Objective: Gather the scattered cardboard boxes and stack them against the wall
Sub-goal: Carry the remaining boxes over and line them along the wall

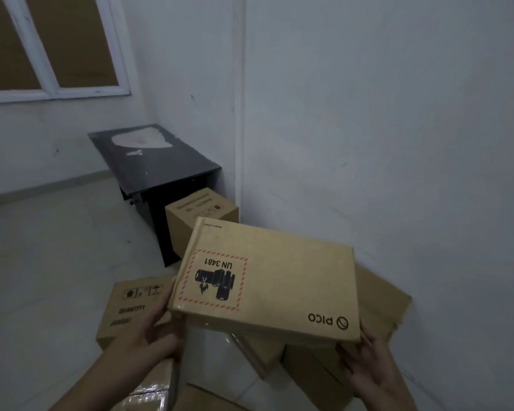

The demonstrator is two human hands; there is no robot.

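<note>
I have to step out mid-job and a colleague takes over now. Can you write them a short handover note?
Left hand grips the left edge of the PICO box. Right hand supports its near right corner from below, fingers fairly straight.
The box is in the air over a loose pile of cardboard boxes by the white wall. A QUANTITY-printed box sits left of the pile, and another box stands beside the black table.
Done: boxes gathered near the wall.
Left: set this box down, then square the pile into a stack.
</note>
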